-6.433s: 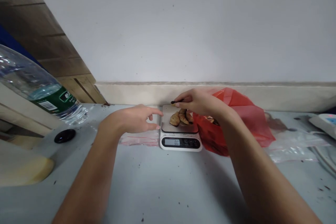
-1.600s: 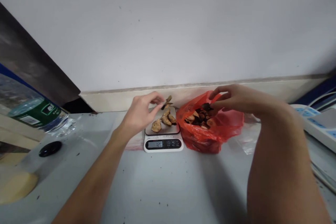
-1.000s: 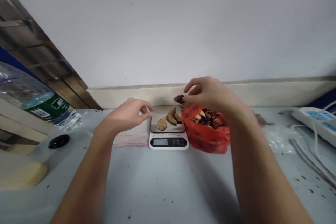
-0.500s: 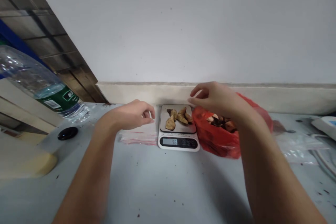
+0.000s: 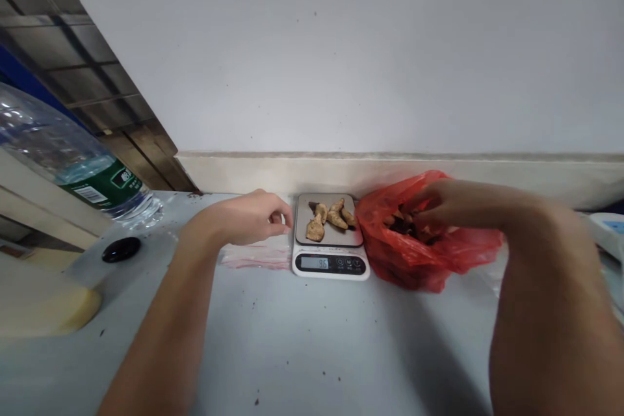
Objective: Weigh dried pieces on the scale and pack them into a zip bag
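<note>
— Where are my hands right now?

— My right hand [image 5: 439, 203] is at centre right of the frame, fingers dipped into the mouth of the red plastic bag [image 5: 429, 260], among the dark and tan pieces inside. The fingertips are buried there, so I cannot tell whether they pinch anything. My left hand [image 5: 248, 218] sits left of centre, fingers loosely curled and narrow, holding nothing I can make out, just beside the left edge of the kitchen scale [image 5: 330, 244] and above a clear zip bag [image 5: 256, 257] lying flat on the grey table [image 5: 302, 344].

— And the scale?

— It stands at the frame's middle, touching the red bag on its right. A few tan dried slices [image 5: 329, 220] lie on its platform; the display is lit. At upper left a water bottle [image 5: 73, 166] leans in, with a black cap [image 5: 121, 249] lying below it.
</note>
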A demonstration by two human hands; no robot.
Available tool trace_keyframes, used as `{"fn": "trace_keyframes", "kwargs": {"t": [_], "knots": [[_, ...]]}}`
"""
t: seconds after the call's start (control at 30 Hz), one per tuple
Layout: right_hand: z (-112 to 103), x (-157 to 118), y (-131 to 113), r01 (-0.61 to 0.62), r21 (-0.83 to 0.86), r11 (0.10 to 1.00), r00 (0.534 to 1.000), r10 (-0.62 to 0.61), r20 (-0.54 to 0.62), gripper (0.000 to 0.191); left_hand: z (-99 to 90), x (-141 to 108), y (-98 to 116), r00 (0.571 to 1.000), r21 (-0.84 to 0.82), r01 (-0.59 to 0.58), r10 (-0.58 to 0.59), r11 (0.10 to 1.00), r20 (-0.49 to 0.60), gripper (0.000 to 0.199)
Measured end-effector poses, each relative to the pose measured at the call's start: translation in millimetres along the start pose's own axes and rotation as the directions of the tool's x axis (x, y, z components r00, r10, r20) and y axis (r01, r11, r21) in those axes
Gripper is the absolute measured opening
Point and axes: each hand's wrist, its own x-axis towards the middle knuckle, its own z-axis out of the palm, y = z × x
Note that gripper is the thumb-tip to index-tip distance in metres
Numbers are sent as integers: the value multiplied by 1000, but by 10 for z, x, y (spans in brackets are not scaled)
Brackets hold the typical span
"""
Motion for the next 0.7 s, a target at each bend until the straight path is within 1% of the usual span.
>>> {"fn": "trace_keyframes", "kwargs": {"t": [0.03,0.07,0.1,0.17,0.23,0.3,0.37,0.43,0.47,0.5,0.53,0.57,0.6,0.63,0.67,0.7], "knots": [[-5,2,14,-17,24,1000,1000,17,8,20,2,2,12,1000,2,-6,6,1000,2,27],[-19,-6,17,-39,38,999,999,38,29,26,2,3,22,1000,0,-7,7,1000,7,27],[-38,-22,13,-56,47,997,997,54,46,39,0,3,31,1000,-3,-2,2,1000,9,28],[-83,-62,6,-24,75,997,1000,23,22,65,-10,1,47,1000,1,16,-16,1000,24,29],[-115,-88,14,13,69,998,1000,-13,-10,84,-27,-5,63,998,20,37,-37,999,40,30],[-124,-88,33,80,47,996,994,-76,-75,95,-39,-13,78,998,28,43,-44,999,52,30],[-119,-78,43,147,17,989,982,-144,-119,101,-33,-9,89,998,20,27,-29,999,55,30],[-117,-84,26,185,-8,983,975,-184,-127,101,5,26,93,1000,4,3,-3,1000,27,30],[-121,-97,7,186,-13,982,973,-186,-134,102,37,63,92,1000,-4,-14,14,1000,-22,31],[-128,-117,-16,176,-16,984,973,-176,-147,102,79,114,90,995,-10,-37,36,999,-91,33],[-140,-142,-40,163,-17,986,973,-164,-163,101,127,177,85,980,-14,-78,74,997,-184,37],[-153,-170,-63,154,-11,988,971,-153,-185,98,178,250,79,951,-9,-121,113,993,-289,42],[-167,-197,-81,152,3,988,966,-148,-211,92,230,327,71,912,21,-191,185,981,-365,48],[-180,-221,-93,152,16,988,961,-144,-238,82,278,403,63,878,54,-265,264,963,-399,54],[-191,-239,-97,148,19,989,958,-139,-250,68,319,471,55,861,76,-330,333,941,-385,60],[-197,-249,-93,136,3,991,963,-132,-233,51,350,528,48,848,91,-368,373,926,-377,62]]}}
